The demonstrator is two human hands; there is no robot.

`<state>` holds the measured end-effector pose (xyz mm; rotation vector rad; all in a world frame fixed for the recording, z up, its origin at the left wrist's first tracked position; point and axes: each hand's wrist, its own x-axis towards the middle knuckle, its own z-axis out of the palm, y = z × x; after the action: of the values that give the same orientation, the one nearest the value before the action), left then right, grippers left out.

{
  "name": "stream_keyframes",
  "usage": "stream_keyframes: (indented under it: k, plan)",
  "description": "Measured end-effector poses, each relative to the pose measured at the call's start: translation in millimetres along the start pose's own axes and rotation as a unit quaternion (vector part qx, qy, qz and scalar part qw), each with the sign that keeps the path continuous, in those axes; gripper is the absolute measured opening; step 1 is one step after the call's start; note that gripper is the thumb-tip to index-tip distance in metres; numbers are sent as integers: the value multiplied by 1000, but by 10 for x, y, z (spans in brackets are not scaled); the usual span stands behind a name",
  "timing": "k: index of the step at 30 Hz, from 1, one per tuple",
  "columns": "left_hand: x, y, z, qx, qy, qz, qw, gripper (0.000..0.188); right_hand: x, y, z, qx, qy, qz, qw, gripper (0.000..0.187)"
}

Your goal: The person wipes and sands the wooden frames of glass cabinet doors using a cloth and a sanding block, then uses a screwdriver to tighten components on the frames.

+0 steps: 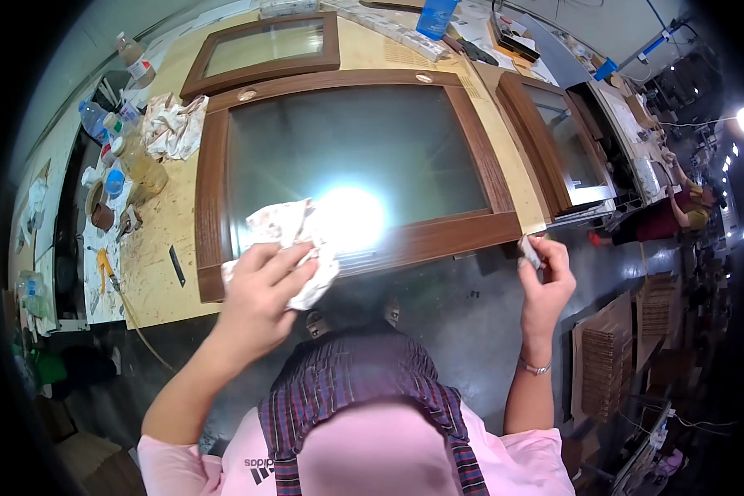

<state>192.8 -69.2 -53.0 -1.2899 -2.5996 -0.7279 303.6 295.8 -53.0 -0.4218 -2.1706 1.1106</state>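
Note:
A brown wooden cabinet door with a frosted glass panel lies flat on the bench before me. My left hand is closed around a white, brown-stained rag. The rag rests over the door's near left part, across glass and frame. At the near right corner, my right hand pinches a small whitish piece between thumb and fingers. Its kind is too small to make out. A bright glare covers the glass beside the rag.
A smaller glazed door lies behind; more framed doors stand at right. A crumpled rag, several bottles and an orange-handled tool sit at left. A blue container stands at the back. Another person works far right.

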Motion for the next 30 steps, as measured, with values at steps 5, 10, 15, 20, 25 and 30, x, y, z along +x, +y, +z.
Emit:
stream_keyframes:
  k: [5,10,15,20,25,30]
  plan:
    - [913,738,838,-93,0,77,993,53,501,-44,-58,113,-67,2,991,30]
    - [973,918,685,-245,20,129,961,42,835,124,69,149,-132,-27,980,30]
    - [370,-81,-23,-6,198,-242,950,23,785,-160,703,80,-307,-98,943,18]
    - [233,-222,152,70,204,-245,945,27,455,-452,1455,165,-399,-226,873,14]
    - [214,-222,181,42,217,-257,941,26,696,-288,1125,50,-436,-209,874,15]
    - [257,-202,167,46,209,-253,944,26,1022,-46,721,-13,-414,-105,904,16]
